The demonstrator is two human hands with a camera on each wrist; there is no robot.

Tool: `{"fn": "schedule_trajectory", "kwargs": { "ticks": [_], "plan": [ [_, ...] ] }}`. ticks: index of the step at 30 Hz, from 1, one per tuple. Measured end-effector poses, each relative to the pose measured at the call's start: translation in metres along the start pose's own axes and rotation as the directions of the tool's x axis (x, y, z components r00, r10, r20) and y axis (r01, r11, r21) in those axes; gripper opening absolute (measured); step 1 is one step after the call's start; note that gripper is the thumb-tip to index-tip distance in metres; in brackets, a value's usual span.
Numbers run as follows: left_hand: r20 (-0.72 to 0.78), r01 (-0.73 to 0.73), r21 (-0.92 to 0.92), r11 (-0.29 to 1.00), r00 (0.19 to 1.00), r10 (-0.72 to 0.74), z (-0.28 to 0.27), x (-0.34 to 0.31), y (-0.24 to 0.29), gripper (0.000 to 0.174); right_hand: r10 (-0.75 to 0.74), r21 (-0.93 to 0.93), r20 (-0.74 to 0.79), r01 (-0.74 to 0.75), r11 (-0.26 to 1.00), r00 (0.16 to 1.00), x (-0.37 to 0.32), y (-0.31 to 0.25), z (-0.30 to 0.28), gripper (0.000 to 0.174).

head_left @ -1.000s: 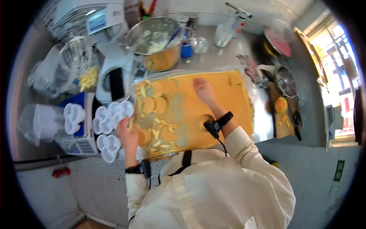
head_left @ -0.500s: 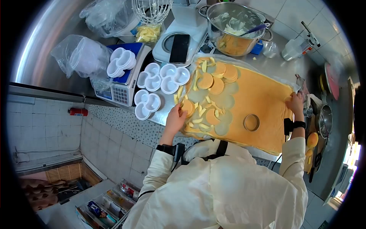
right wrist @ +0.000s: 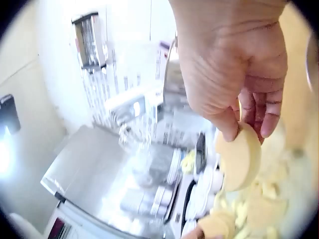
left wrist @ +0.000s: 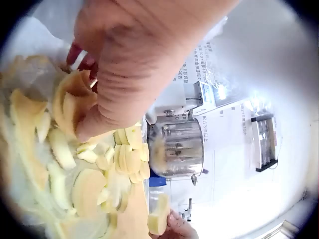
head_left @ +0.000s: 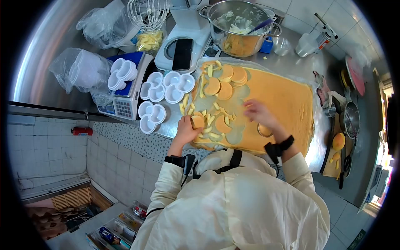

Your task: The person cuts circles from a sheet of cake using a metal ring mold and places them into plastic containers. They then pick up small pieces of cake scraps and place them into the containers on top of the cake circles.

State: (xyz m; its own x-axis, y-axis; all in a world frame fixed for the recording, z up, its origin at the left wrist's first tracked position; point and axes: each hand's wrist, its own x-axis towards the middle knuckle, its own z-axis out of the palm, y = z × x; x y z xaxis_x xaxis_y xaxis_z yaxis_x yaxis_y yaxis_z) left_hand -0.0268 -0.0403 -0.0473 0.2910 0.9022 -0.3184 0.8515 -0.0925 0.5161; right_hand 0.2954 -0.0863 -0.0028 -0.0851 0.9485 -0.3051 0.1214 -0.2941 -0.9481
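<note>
A large sheet of yellow sponge cake (head_left: 287, 96) covers the work surface, with round holes cut along its left part. My right hand (head_left: 260, 113), above the sheet's middle, pinches a thick sponge cake round (right wrist: 239, 157) between thumb and fingers. At the sheet's front left, my left hand (head_left: 188, 130) grips a few bent cake rounds (left wrist: 75, 102), its thumb pressed against them. Narrow cake scraps (head_left: 213, 135) lie around that hand. Partly behind my right wrist, a metal ring cutter (head_left: 265, 131) sits on the sheet.
White three-cup moulds (head_left: 152, 116) stand left of the cake, beside a scale (head_left: 123, 104). A steel pot (head_left: 239, 31) with cream and a spatula is behind. Right of the sheet are a cutting board with a mango (head_left: 338, 141) and a strainer (head_left: 351, 118).
My right hand has come from the sheet's right end back to its middle, bringing the cake round that lay there. My left hand has taken hold of the rounds at the front left.
</note>
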Motion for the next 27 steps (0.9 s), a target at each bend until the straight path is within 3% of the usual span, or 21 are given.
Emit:
{"fn": "schedule_trajectory", "kwargs": {
  "ticks": [1,3,4,7,9,10,12,13,14,15,16,17,18,19,20,21,22,24,25,27],
  "plan": [
    [-0.019,-0.030,-0.038,0.999,0.999,0.029,0.001,-0.001,0.000,0.071,0.067,-0.104,0.126,-0.054,0.993,0.990,0.004,-0.005,0.018,0.031],
    [-0.044,-0.058,-0.084,0.995,0.998,0.054,0.001,-0.002,0.004,0.070,-0.094,-0.352,0.186,0.156,0.923,0.978,0.018,0.011,0.046,0.034],
    [0.001,-0.035,-0.104,0.994,0.999,0.035,-0.003,-0.003,0.010,0.068,-0.094,-0.357,0.191,0.158,0.920,0.977,0.019,0.008,0.054,0.034],
    [-0.001,-0.012,-0.084,0.996,1.000,0.012,-0.009,-0.009,0.020,0.067,-0.037,-0.350,0.213,0.111,0.930,0.976,0.025,-0.003,0.068,0.038],
    [-0.042,-0.008,-0.044,0.999,0.999,0.006,-0.009,-0.014,0.018,0.067,0.022,-0.224,0.104,0.002,0.975,0.994,0.023,-0.003,0.071,0.044],
    [-0.071,-0.016,-0.117,0.993,0.997,0.008,-0.008,-0.015,0.015,0.065,0.022,-0.226,0.112,0.004,0.974,0.993,0.022,-0.003,0.070,0.044],
    [-0.100,-0.024,-0.187,0.982,0.995,0.005,-0.012,-0.023,0.014,0.064,0.139,-0.018,0.109,-0.138,0.990,0.984,0.019,-0.002,0.065,0.048],
    [-0.101,-0.087,-0.444,0.892,0.994,0.046,-0.017,-0.031,0.016,0.060,0.139,-0.016,0.112,-0.138,0.990,0.984,0.015,0.005,0.065,0.048],
    [-0.114,-0.143,-0.665,0.733,0.989,0.089,-0.022,-0.037,0.020,0.056,-0.090,-0.363,0.143,0.137,0.922,0.986,0.011,0.016,0.066,0.047],
    [-0.116,-0.148,-0.662,0.735,0.989,0.095,-0.026,-0.041,0.022,0.056,-0.287,-0.644,0.246,0.378,0.666,0.926,0.007,0.014,0.068,0.046],
    [-0.054,-0.101,-0.827,0.553,0.993,0.101,-0.029,-0.046,0.023,0.053,-0.290,-0.644,0.241,0.377,0.666,0.926,0.006,0.010,0.069,0.046],
    [0.005,-0.037,-0.940,0.340,0.993,0.122,-0.030,-0.049,0.025,0.050,-0.349,-0.632,0.234,0.415,0.655,0.907,0.004,0.006,0.070,0.050],
    [0.035,0.000,-0.976,0.216,0.987,0.156,-0.031,-0.051,0.026,0.051,-0.406,-0.620,0.226,0.452,0.641,0.886,0.002,-0.005,0.073,0.055],
    [0.036,0.000,-0.976,0.218,0.986,0.162,-0.032,-0.050,0.031,0.051,-0.407,-0.622,0.220,0.449,0.641,0.886,0.002,-0.015,0.078,0.055],
    [0.039,0.021,-0.996,0.085,0.977,0.212,-0.031,-0.048,0.040,0.050,-0.332,-0.310,0.234,0.394,0.865,0.914,0.002,-0.027,0.086,0.059],
    [0.040,0.056,-0.997,-0.050,0.961,0.273,-0.027,-0.042,0.051,0.049,-0.267,0.036,0.260,0.267,0.963,0.928,0.003,-0.035,0.090,0.064],
    [0.051,0.069,-0.996,-0.051,0.951,0.306,-0.020,-0.036,0.059,0.049,-0.264,0.021,0.228,0.267,0.964,0.937,0.004,-0.038,0.096,0.064],
    [0.094,0.026,-0.960,0.279,0.967,0.236,-0.005,-0.027,0.073,0.047,-0.366,-0.085,0.212,0.390,0.917,0.906,0.008,-0.038,0.106,0.069],
    [0.099,0.025,-0.960,0.279,0.962,0.254,-0.002,-0.023,0.080,0.047,-0.367,-0.094,0.196,0.390,0.916,0.909,0.010,-0.037,0.105,0.069],
    [-0.051,-0.171,-0.890,0.423,0.959,0.280,-0.003,-0.019,0.087,0.051,-0.331,0.149,0.216,0.303,0.941,0.919,0.014,-0.035,0.106,0.065]
  ]
}}
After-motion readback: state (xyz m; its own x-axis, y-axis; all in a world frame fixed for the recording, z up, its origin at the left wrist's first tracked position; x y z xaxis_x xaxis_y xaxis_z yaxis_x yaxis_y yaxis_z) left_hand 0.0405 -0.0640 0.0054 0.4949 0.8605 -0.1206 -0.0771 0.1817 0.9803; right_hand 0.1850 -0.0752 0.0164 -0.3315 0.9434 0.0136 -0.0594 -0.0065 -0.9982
